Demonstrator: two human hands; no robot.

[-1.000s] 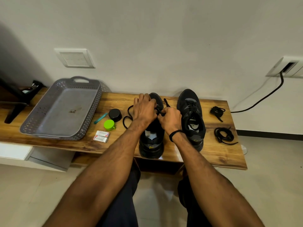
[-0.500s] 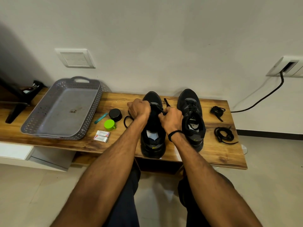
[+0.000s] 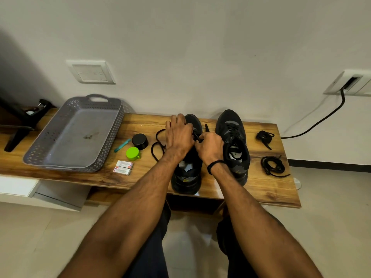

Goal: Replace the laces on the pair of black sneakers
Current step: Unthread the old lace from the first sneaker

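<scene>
On L sneaker [image 3: 187, 177]: both hands [image 3: 193, 140], lace [image 3: 157, 146].

Two black sneakers are counted on the wooden bench [image 3: 261, 189]: the left sneaker [image 3: 186, 177] and the right sneaker [image 3: 233, 145]. Three black laces are seen: one loose lace [image 3: 157, 146] trailing from the left sneaker, and two bundled ones, the far bundle [image 3: 264, 137] and the near bundle [image 3: 273, 165]. Two hands are counted, the left hand [image 3: 178, 137] and the right hand [image 3: 210, 147]. One grey basket [image 3: 112, 141] is present. Two small boxes [image 3: 123, 167], one black lid [image 3: 140, 141], one green cap [image 3: 132, 153] and one teal pen [image 3: 122, 145] are counted. Two wall plates are seen, one switch plate [image 3: 91, 72] and one socket [image 3: 349, 82], with one cable [image 3: 321, 121].
</scene>
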